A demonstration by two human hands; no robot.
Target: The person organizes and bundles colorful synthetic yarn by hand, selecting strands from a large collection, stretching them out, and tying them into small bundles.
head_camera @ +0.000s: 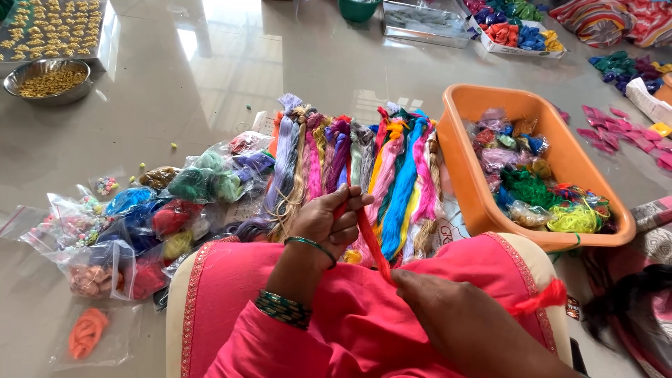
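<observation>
At lower centre, the left hand [329, 220] grips a red thread skein [369, 245]; the right hand [448, 308] pinches its lower end, tassel [542, 299] trailing right. Bare floor [182, 77] opens at upper left. Clear packets [105, 245] crowd the left edge, an orange tub [462, 182] the right, its near rim partly hidden.

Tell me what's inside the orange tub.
The orange tub holds small clear bags of coloured thread and loose green and yellow tangles. Its bottom is covered.
</observation>
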